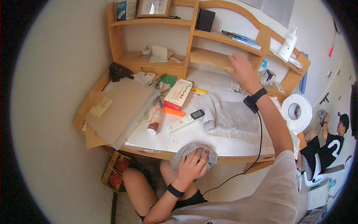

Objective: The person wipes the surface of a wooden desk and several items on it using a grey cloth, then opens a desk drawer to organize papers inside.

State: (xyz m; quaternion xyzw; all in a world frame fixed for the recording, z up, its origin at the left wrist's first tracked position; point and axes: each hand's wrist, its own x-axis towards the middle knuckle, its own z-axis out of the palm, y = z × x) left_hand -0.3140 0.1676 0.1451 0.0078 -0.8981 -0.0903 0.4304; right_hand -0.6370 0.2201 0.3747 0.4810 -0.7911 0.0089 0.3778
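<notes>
My left hand (193, 163) grips a bunched grey cloth (179, 156) at the front edge of the desk, above my lap. Raised over the back right of the desk, my right hand (242, 70) is slightly blurred, in front of the lower shelf (208, 57). Its thumb stands apart from the fingers, and I see nothing in it. A grey towel (235, 114) lies partly folded on the white desktop (193, 142), below my right forearm. To its left are a white remote control (184, 121) and a white-and-red medicine box (178, 95).
A capped tube (154, 123) and an orange marker-like object (173, 111) lie near the box. Papers (123, 106) overhang the desk's left edge. A toilet roll (296, 113) stands at right, a pump bottle (288, 44) above. A black cable (260, 140) hangs from my right wrist. Another person (332, 140) sits far right.
</notes>
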